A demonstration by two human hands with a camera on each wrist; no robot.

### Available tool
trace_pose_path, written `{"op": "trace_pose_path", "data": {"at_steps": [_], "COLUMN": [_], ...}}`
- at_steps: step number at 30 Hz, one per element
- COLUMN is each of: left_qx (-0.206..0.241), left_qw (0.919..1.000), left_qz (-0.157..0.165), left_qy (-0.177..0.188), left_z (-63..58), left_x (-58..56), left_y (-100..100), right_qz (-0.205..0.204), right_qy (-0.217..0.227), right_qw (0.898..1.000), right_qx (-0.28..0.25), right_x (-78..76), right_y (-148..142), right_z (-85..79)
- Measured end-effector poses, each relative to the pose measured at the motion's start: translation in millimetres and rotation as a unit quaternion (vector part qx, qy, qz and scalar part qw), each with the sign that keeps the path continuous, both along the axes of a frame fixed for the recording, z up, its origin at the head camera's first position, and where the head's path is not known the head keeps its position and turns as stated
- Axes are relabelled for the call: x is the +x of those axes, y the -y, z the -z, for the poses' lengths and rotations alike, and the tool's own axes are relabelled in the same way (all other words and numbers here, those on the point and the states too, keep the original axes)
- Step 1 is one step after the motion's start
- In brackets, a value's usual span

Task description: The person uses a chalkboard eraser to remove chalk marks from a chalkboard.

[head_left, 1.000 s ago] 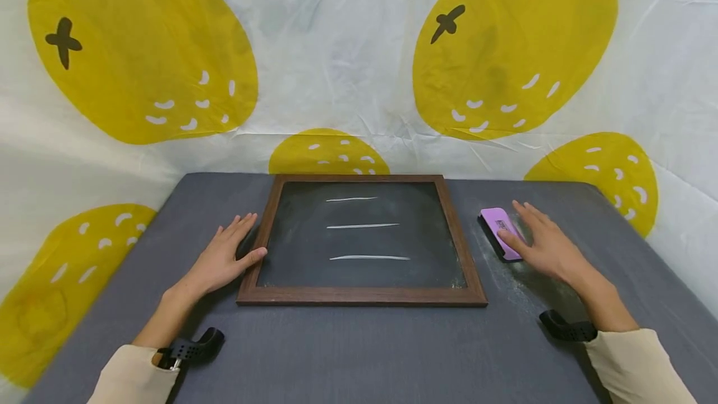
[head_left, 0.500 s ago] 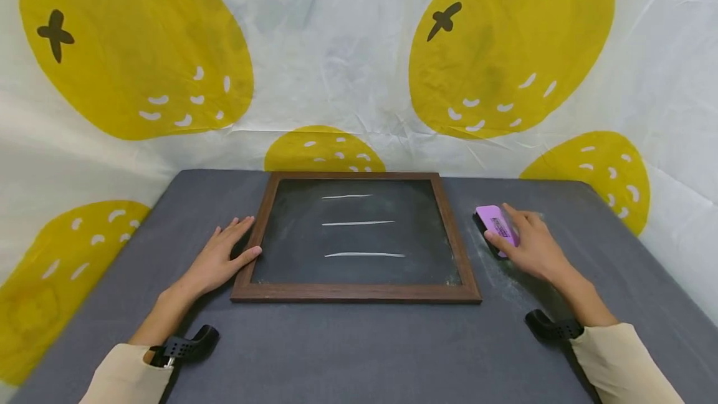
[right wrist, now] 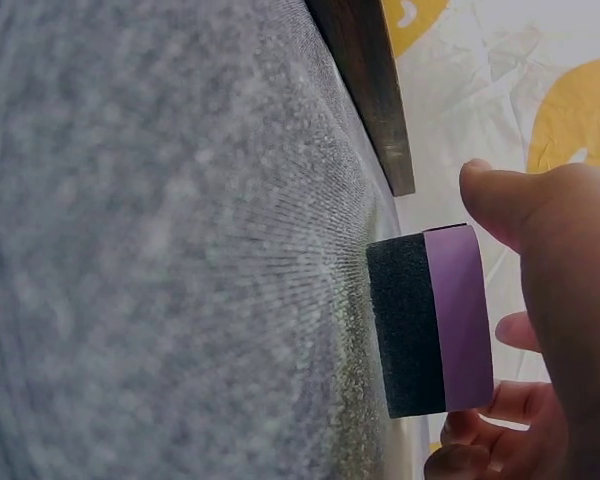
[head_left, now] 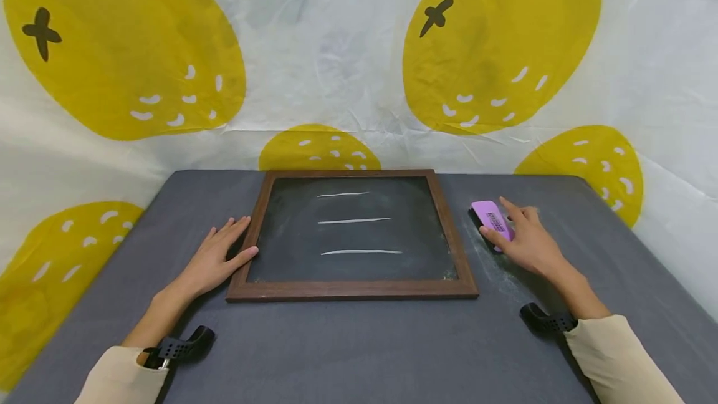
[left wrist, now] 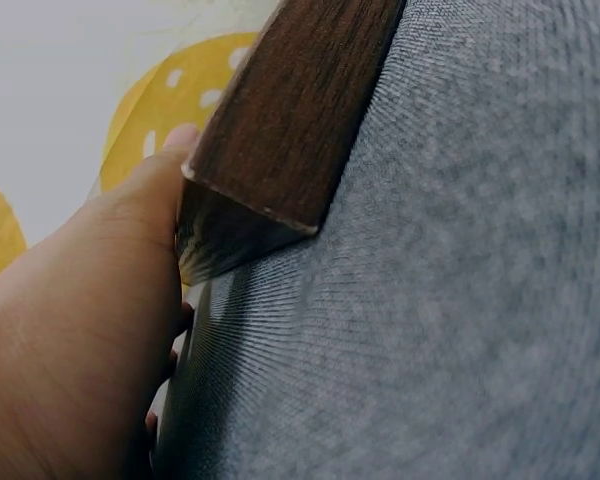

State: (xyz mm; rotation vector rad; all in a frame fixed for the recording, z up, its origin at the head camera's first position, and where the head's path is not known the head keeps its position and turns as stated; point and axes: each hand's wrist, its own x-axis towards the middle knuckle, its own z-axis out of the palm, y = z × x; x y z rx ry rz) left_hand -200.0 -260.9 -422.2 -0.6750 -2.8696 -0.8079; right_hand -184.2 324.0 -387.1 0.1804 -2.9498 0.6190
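A small chalkboard in a brown wooden frame lies on the table, with three white chalk lines across its dark surface. My left hand is at the frame's left side, thumb touching the edge and fingers stretched out beside it. To the board's right lies a chalkboard eraser with a purple top and black felt. Around it hovers my right hand, thumb on the near left side and fingers bent along the far right. In the right wrist view the thumb is apart from the eraser.
A grey cloth covers the table, with pale chalk dust near the eraser. Behind it hangs a white sheet printed with yellow fruit shapes. Each wrist wears a black camera mount.
My right hand has come down and left over the eraser, its fingers bending around it. The left hand keeps its place at the frame. The whole head view has shifted slightly.
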Motion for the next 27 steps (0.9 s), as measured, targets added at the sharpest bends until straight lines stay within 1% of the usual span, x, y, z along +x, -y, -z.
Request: {"op": "trace_pose_path", "data": {"at_steps": [7, 11, 15, 19, 23, 27], "left_qx": [0.002, -0.004, -0.009, -0.012, -0.015, -0.009], "left_qw": [0.9999, 0.9999, 0.9998, 0.9997, 0.9996, 0.9998], "left_qz": [-0.005, -0.007, -0.005, -0.006, -0.01, -0.012], "left_qy": [-0.011, -0.014, -0.016, -0.019, -0.021, -0.013], "left_z": [1.0, 0.7, 0.1, -1.7, -0.9, 0.3], "left_x": [1.7, 2.3, 2.8, 3.2, 3.2, 4.9], "left_y": [1.2, 1.8, 2.6, 0.6, -2.7, -4.3], "right_qz": [-0.011, -0.01, 0.002, 0.021, 0.035, 0.033], "right_qy": [-0.011, -0.012, -0.008, -0.013, -0.033, -0.05], "right_qw": [1.0, 1.0, 1.0, 0.999, 0.998, 0.997], "right_qx": [0.011, 0.013, 0.02, 0.034, 0.044, 0.04], "right_x": [-4.9, -5.5, -4.1, -2.9, -2.4, -7.3], "right_y": [1.2, 2.0, 3.6, 5.9, 8.6, 16.0], "right_z": [-4.8, -3.6, -1.4, -1.8, -7.7, -19.5]}}
